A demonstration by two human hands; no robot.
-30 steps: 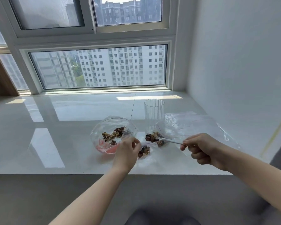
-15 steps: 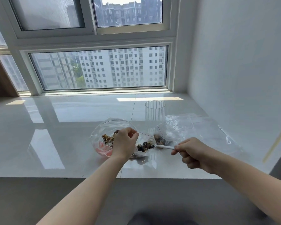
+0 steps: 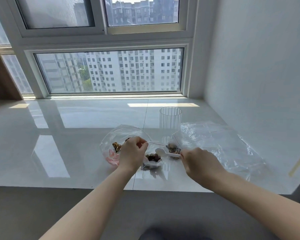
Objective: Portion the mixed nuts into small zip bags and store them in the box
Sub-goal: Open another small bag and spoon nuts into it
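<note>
Two bare hands work over a glossy white sill (image 3: 76,135) below the window. Left hand (image 3: 132,153) pinches the top edge of a small zip bag (image 3: 152,161) between curled fingers and thumb, holding its mouth up — a clump of mixed nuts (image 3: 152,157) sits in the bottom of it. Right hand (image 3: 197,163) grips the handle of a white plastic spoon (image 3: 166,153), whose bowl lies over the small bag's mouth. Behind the left hand stands a larger clear bag (image 3: 125,134) with more nuts and something pink at its base. Another bag with nuts (image 3: 172,148) lies just behind the spoon. Farther back is a ribbed clear glass (image 3: 170,118) — loose empty bags (image 3: 223,144) spread to its right.
</note>
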